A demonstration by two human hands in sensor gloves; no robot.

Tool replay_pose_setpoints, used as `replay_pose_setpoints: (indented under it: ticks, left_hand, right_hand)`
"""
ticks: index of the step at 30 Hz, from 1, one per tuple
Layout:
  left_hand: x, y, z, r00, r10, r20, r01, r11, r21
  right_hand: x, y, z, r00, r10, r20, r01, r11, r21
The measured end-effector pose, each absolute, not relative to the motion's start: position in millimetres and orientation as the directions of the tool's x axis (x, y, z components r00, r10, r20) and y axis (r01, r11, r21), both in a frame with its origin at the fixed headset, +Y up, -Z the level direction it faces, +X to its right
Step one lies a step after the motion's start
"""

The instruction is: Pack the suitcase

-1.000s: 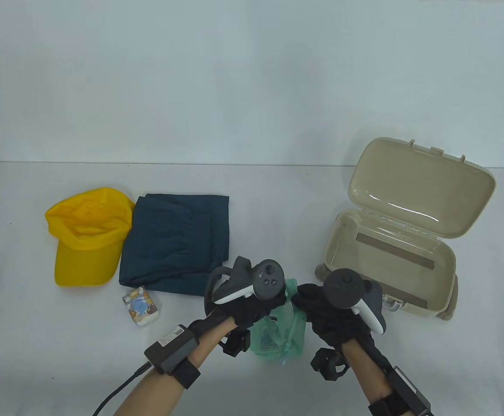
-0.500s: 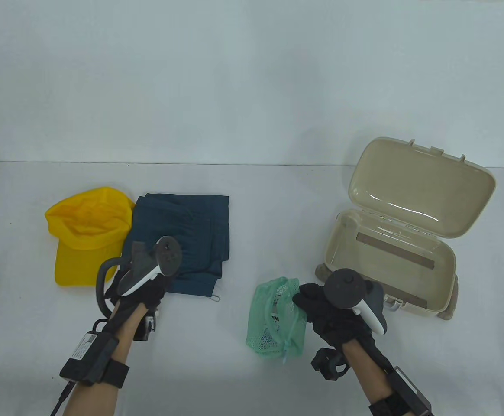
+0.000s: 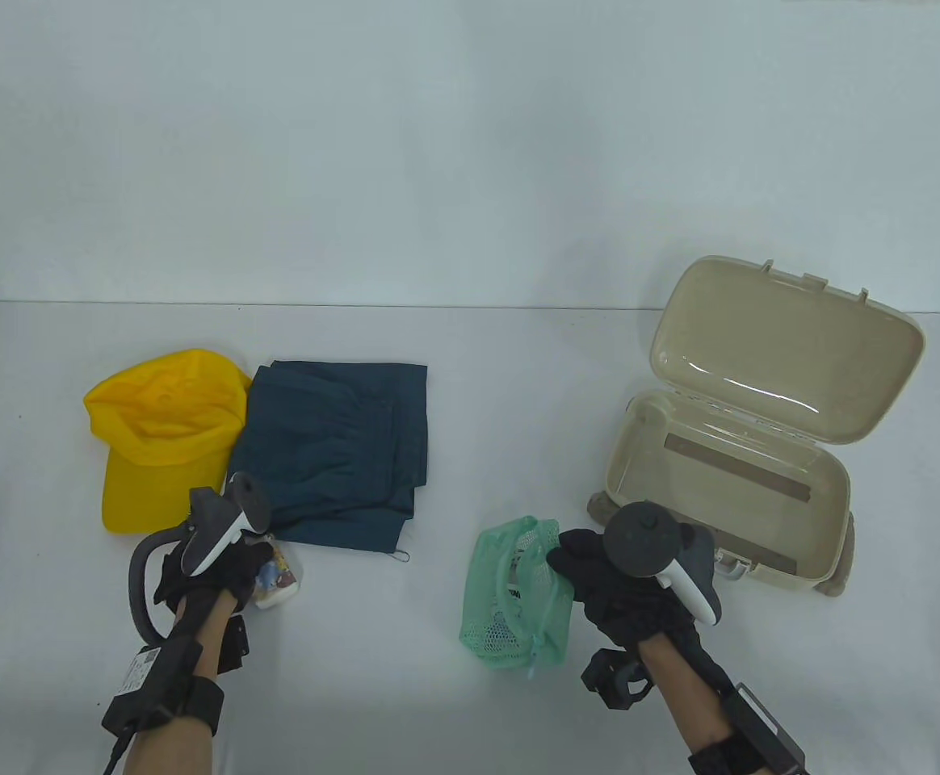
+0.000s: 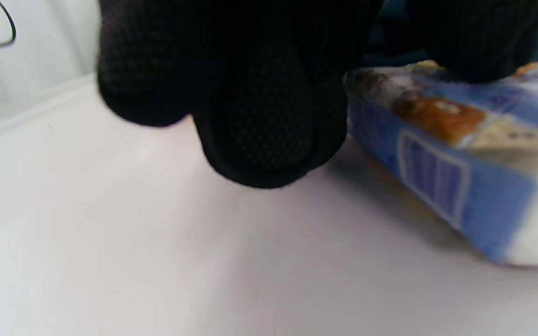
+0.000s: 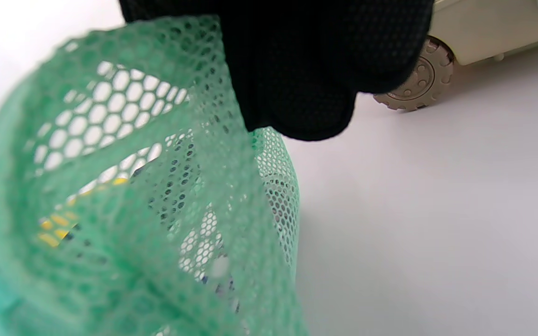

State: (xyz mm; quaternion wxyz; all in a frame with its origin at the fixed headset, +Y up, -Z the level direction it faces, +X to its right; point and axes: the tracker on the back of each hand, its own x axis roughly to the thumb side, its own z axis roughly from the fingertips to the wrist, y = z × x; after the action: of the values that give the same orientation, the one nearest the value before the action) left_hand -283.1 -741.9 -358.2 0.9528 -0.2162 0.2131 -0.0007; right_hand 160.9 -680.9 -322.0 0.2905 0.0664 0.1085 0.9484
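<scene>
An open beige suitcase [image 3: 704,492] stands at the right, lid [image 3: 785,347] raised and nothing inside. My right hand [image 3: 564,563] pinches the top edge of a green mesh bag [image 3: 514,593] just left of the suitcase; the right wrist view shows my fingers [image 5: 306,70] gripping the mesh bag [image 5: 133,186]. At the front left my left hand [image 3: 258,570] grips a small blue-and-white tissue pack [image 3: 282,578] on the table. In the left wrist view one of the fingers [image 4: 259,116] is beside the tissue pack [image 4: 437,158] and another presses on its top.
A yellow cap [image 3: 165,440] and a folded dark blue garment [image 3: 333,452] lie side by side at the back left. One suitcase wheel [image 5: 418,84] shows behind my right fingers. A grey wall stands behind the white table [image 3: 470,710].
My left hand let go of the mesh bag, swept left across the front of the blue garment and came down on the tissue pack. The right hand and the bag stayed put.
</scene>
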Motion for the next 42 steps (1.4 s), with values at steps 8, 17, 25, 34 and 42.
replay_pose_setpoints:
  ticks: [8, 17, 25, 34, 42]
  left_hand:
    - [-279.8, -748.2, -360.2, 0.917, 0.039, -0.397, -0.239, 0.850, -0.469]
    - [-279.5, -727.1, -358.8, 0.925, 0.136, -0.355, -0.292, 0.853, -0.433]
    - [-222.0, -645.3, -349.5, 0.848, 0.506, -0.155, -0.528, 0.829, -0.182]
    - [-97.8, -629.0, -339.2, 0.705, 0.702, 0.096, -0.681, 0.709, -0.185]
    - [-60.3, -672.0, -351.2, 0.712, 0.701, 0.044, -0.659, 0.688, -0.304]
  right_hand:
    - [161.4, -681.3, -321.8, -0.826, 0.561, 0.055, -0.534, -0.810, 0.243]
    - [161.8, -681.0, -321.9, -0.825, 0.563, 0.054, -0.536, -0.808, 0.243]
    - [162.1, -681.1, -322.4, -0.823, 0.565, 0.049, -0.541, -0.808, 0.235]
    - [165.2, -682.3, -323.6, -0.798, 0.602, 0.030, -0.575, -0.776, 0.259]
    - [176.2, -686.6, -328.1, -0.721, 0.692, -0.041, -0.668, -0.677, 0.310]
